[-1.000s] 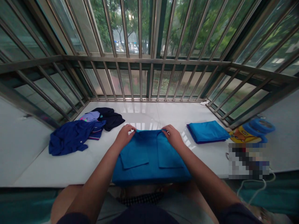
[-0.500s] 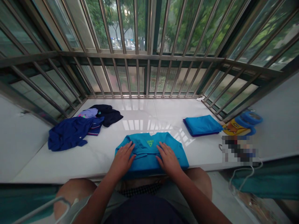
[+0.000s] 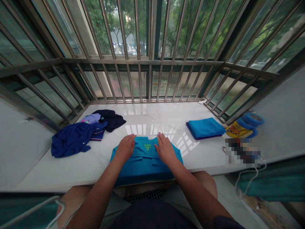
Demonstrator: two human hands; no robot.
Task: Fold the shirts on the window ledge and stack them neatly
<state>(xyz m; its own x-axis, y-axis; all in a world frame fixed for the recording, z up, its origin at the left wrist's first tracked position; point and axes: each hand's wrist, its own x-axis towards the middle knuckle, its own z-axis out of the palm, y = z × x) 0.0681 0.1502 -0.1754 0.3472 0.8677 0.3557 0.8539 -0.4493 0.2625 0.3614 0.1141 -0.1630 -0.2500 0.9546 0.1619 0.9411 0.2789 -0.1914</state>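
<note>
A turquoise shirt [image 3: 144,163] lies folded on the white tiled ledge [image 3: 57,167], with a green triangular logo [image 3: 147,147] near its collar. My left hand [image 3: 125,148] rests flat on the shirt's upper left part, and my right hand [image 3: 165,149] lies flat on its upper right. Neither hand grips the cloth. To the right sits a neat folded stack of blue cloth [image 3: 205,128]. A heap of dark clothes lies to the left, including a navy jacket [image 3: 71,139].
Behind the jacket lie a black garment [image 3: 111,121] and a lilac garment [image 3: 91,118]. Steel window bars [image 3: 140,79] line the ledge's far side. A yellow-and-blue toy [image 3: 240,128] and a pixelated patch [image 3: 241,152] sit at the right end.
The shirt has gone from showing folded flaps, pinched at its top edge, to showing its logo side. Both hands have let go and now lie flat on it.
</note>
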